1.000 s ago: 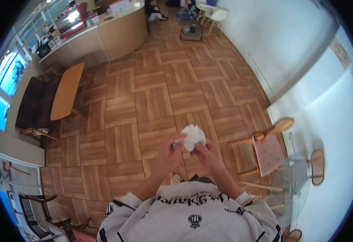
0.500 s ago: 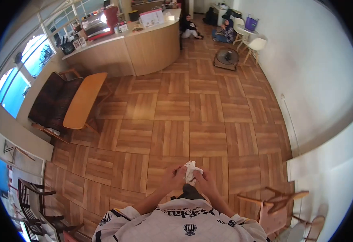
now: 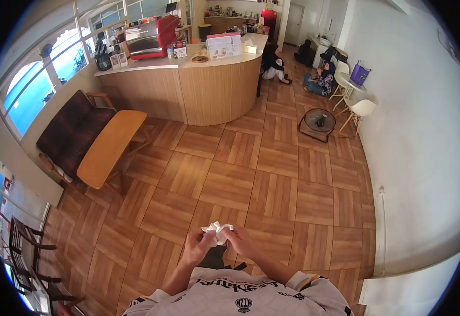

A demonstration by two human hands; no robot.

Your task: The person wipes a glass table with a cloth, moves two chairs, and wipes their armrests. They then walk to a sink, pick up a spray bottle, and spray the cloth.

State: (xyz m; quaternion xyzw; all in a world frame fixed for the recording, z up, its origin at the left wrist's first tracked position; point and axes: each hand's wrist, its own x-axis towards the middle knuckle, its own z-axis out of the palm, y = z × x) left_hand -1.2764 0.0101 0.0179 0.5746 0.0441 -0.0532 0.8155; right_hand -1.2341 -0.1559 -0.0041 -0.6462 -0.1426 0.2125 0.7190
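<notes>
A crumpled white tissue [image 3: 218, 231] is held out in front of my body, above the wooden floor. My left hand [image 3: 197, 246] pinches its left side between thumb and fingers. On the other side, my right hand [image 3: 239, 241] grips the tissue with the thumb pressed onto it. Both hands are close together, just beyond the front of my white printed shirt [image 3: 240, 292]. Part of the tissue is hidden behind my thumbs.
Ahead stands a curved counter [image 3: 219, 95] with a red coffee machine [image 3: 151, 39]. A wooden table [image 3: 111, 147] and dark sofa [image 3: 75, 131] are on the left. A floor fan [image 3: 318, 124] stands at the right, near white chairs [image 3: 361, 108]. People [image 3: 322, 80] sit on the floor farther back.
My view has tilted up and turned, showing more of the counter and back room. Both hands still hold the tissue, now farther left in view, its top edge spread wider.
</notes>
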